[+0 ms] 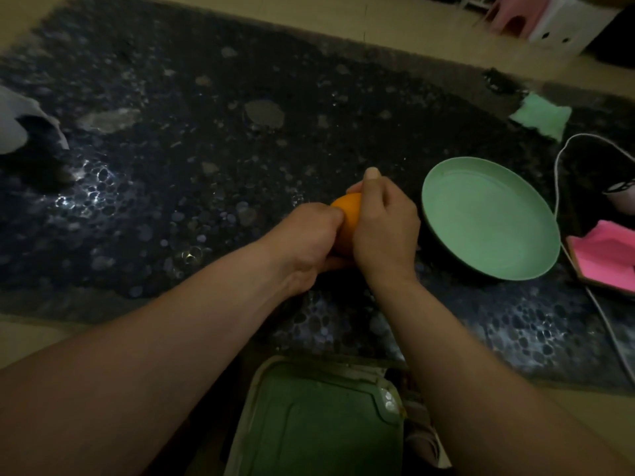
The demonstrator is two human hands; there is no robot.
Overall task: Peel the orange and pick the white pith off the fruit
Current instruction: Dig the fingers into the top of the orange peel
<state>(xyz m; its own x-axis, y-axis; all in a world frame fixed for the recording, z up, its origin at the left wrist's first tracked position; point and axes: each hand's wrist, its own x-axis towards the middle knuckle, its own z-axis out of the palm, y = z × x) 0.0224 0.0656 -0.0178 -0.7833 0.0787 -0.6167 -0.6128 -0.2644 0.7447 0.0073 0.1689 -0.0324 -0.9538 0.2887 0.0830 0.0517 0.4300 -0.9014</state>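
An orange (347, 214) with its peel on is held between both hands just above the dark pebble-patterned table (178, 159). My left hand (305, 242) grips it from the left and below, fingers curled round the fruit. My right hand (383, 228) wraps the right side, its thumb raised over the top of the orange. Most of the fruit is hidden behind the two hands. No loose peel or white pith is visible.
A pale green plate (446, 187) lies right of the hands. Further right are a pink cloth (608, 255) on a tray, a white cord (563, 156) and a green sponge (541, 120). A green bin (309, 424) stands below the table's near edge. White plastic (13, 121) lies far left.
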